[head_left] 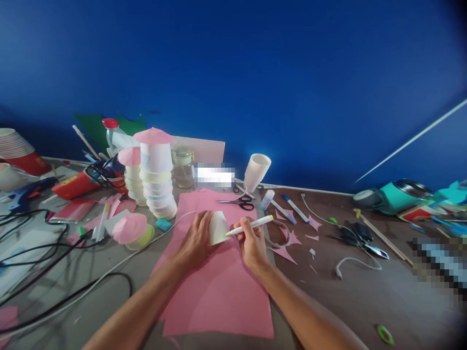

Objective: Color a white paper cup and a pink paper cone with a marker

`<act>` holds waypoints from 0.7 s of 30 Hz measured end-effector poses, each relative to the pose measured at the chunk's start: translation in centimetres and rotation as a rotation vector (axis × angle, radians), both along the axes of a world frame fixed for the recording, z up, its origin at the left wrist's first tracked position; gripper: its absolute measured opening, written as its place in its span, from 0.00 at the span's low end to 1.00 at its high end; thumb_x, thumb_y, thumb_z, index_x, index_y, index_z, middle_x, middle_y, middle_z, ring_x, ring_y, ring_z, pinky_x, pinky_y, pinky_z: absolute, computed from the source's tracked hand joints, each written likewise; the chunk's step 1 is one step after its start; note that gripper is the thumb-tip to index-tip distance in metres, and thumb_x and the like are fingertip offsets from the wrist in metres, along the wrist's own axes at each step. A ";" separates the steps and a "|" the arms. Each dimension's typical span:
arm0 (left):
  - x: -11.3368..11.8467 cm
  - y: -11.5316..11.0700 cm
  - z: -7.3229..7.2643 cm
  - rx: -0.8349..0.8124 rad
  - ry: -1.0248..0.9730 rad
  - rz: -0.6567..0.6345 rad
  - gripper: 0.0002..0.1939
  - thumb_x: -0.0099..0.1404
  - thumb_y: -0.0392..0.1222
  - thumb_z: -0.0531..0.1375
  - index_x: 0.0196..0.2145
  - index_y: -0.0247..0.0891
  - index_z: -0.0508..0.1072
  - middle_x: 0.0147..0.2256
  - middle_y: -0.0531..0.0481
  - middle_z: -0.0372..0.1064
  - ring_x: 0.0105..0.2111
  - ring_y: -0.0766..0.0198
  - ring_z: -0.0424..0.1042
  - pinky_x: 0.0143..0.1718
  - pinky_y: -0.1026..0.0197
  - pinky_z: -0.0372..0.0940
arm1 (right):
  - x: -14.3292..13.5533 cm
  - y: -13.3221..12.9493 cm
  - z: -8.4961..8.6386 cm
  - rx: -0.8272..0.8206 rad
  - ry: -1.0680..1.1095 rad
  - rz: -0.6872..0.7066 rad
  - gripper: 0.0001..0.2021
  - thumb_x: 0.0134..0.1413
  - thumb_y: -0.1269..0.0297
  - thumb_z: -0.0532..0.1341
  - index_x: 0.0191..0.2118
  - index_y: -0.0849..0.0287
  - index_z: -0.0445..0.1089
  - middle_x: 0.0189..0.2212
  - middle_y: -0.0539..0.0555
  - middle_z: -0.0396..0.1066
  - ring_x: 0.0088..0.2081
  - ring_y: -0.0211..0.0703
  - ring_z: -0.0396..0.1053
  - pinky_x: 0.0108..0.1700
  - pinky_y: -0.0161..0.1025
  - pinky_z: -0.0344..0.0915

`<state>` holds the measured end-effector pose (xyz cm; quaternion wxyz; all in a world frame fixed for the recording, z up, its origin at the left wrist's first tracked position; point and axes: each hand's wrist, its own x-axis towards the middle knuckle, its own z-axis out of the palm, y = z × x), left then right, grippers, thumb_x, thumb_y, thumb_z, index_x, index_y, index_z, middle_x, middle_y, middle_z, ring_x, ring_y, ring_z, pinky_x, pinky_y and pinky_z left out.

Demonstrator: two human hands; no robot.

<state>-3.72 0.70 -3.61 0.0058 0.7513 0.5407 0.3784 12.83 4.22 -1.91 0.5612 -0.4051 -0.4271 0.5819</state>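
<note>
Over a large pink paper sheet (219, 301), my left hand (197, 236) holds a white paper cup (219, 227) on its side. My right hand (253, 245) grips a white marker with a yellow end (255, 222), its yellow tip touching the cup near the rim. Some yellow-green colour shows along that edge. Black-handled scissors (242, 202) lie on the sheet just beyond my hands. To the left stand stacked cups topped by a pink paper cone (153, 136), and a small cup with a pink cone (130, 228).
An upright white cup (257, 171), a glue stick (267, 200), a blue marker (296, 209) and pink scraps (285, 253) are behind and right. Cables (109, 274) cross the left side. A glass jar (183, 167) stands behind. Pliers (375, 250) lie farther right.
</note>
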 end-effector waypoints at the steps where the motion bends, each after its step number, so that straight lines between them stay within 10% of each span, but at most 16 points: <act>1: 0.0 0.0 0.0 0.002 0.007 0.005 0.35 0.65 0.51 0.61 0.63 0.37 0.52 0.53 0.33 0.64 0.53 0.42 0.68 0.51 0.40 0.70 | 0.0 0.0 0.1 0.008 -0.011 0.018 0.21 0.53 0.46 0.64 0.20 0.58 0.67 0.15 0.44 0.56 0.20 0.33 0.55 0.27 0.34 0.59; 21: -0.4 -0.1 -0.3 -0.039 0.014 -0.019 0.35 0.65 0.52 0.61 0.62 0.32 0.53 0.54 0.32 0.62 0.54 0.44 0.67 0.52 0.42 0.69 | 0.0 0.2 -0.7 -0.021 0.090 0.031 0.18 0.52 0.52 0.65 0.20 0.57 0.67 0.14 0.43 0.57 0.20 0.33 0.55 0.27 0.34 0.58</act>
